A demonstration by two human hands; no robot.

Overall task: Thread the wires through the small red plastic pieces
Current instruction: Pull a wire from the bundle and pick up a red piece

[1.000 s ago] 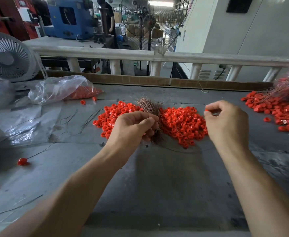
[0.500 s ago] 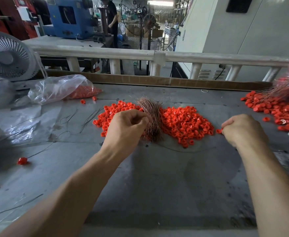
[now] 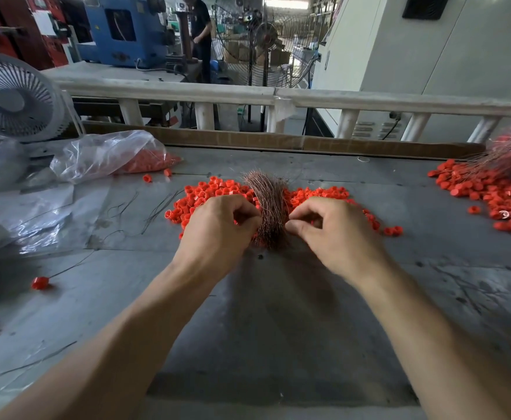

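Wires [image 3: 267,207]: copper-coloured bundle lying at frame centre on grey counter [image 3: 278,328], amid heap of small red plastic pieces [image 3: 205,194]. Left hand [image 3: 220,228] placed just left of bundle, fingers curled, tips pinched at bundle's edge. Right hand [image 3: 333,231] placed just right, fingers curled at bundle; whether wire is gripped cannot be told. Second red heap [image 3: 487,195] seen at right edge. Plastic bag [image 3: 108,153] seen upper left.

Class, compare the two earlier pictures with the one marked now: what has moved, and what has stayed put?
The right hand swung out to the pile's right edge, then came in to the wire bundle, fingers curled beside it. The left hand stayed at the bundle's left side. The red pieces, plastic bag and fan have not moved.
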